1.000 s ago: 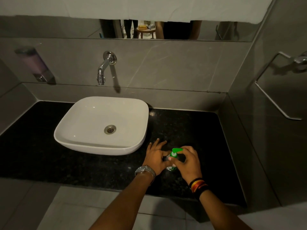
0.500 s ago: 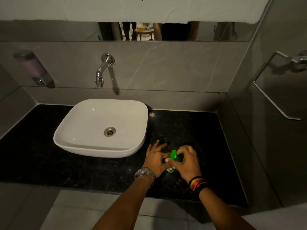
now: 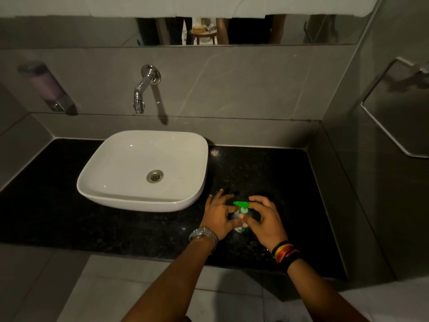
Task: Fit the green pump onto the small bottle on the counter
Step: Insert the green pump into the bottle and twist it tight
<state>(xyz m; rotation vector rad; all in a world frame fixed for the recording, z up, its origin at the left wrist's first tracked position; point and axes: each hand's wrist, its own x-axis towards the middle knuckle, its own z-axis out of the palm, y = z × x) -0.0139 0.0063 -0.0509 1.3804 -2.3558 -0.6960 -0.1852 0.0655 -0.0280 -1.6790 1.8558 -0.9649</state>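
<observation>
Left hand (image 3: 219,217) steadying small bottle (image 3: 240,225) standing on black tabletop (image 3: 267,170); right hand (image 3: 267,218) pinching green pump (image 3: 241,205) at its neck; bottle contents hidden.

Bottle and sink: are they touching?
Apart. The head view shows bare black counter between the bottle and the sink.

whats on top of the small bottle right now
The green pump sits on top of the small bottle, its nozzle pointing left. The right hand pinches its collar, hiding whether it is fully seated.
</observation>
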